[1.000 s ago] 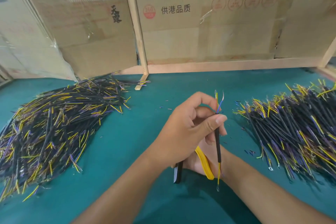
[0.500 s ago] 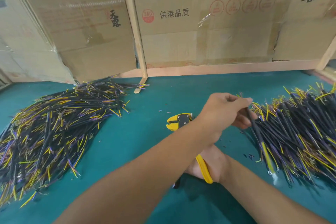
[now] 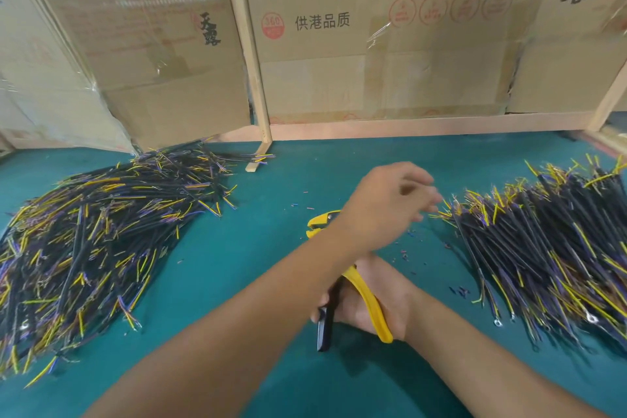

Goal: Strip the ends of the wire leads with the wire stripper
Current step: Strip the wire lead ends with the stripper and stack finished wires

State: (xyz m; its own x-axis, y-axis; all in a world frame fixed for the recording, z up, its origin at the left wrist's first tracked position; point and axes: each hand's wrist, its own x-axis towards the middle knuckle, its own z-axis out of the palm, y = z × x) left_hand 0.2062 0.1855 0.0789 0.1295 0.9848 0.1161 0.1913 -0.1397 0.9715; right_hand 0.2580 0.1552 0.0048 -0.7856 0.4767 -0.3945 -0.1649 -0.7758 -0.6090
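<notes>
left hand (image 3: pixel 390 204): fingers motion-blurred, grip unreadable; forearm covers the wire stripper (image 3: pixel 371 302) middle, head partly hidden | right hand (image 3: pixel 369 299): largely under that forearm | right wire pile (image 3: pixel 549 254): cut off by right edge | left wire pile (image 3: pixel 95 231): cut off by left edge | cardboard boxes (image 3: pixel 390 44): print cropped at top

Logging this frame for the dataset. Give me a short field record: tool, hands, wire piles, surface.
tool: yellow-handled wire stripper, head pointing away from the person
right hand: grip closed round the stripper handles, low on the mat
left hand: crosses over the right arm, blurred, fingers at the near edge of the right wire pile; no wire clearly held
left wire pile: black leads with yellow and purple ends
right wire pile: same leads
surface: green mat, strewn with insulation bits
</notes>
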